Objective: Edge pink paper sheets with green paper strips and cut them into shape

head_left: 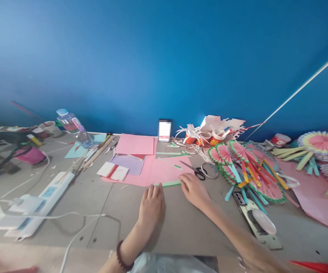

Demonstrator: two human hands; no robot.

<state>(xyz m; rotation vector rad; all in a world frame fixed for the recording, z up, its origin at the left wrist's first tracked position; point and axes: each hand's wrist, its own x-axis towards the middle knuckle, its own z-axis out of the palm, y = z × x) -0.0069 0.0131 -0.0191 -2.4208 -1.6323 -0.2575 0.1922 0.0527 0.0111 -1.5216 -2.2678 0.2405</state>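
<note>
My left hand [152, 201], with a dark bead bracelet at the wrist, rests on the front edge of a pink paper sheet [166, 170], fingers pressed together. My right hand [193, 187] is at the sheet's right front corner, its fingers bent. Between the two hands a green paper strip [171, 184] lies along the sheet's front edge; both hands touch near its ends. What the fingertips pinch, if anything, is too small to tell. Black-handled scissors [200, 173] lie just beyond my right hand. A purple paper [129, 164] and a white card with red bands [113, 171] lie left.
At the right are folded paper rosettes [240, 151] with streamers and a phone [266, 231] under a white oval object. Red cups [216, 138] hold strips at the back. A power strip [43, 204] with cables and a bottle [75, 127] are at left. A screen [164, 131] stands against the wall.
</note>
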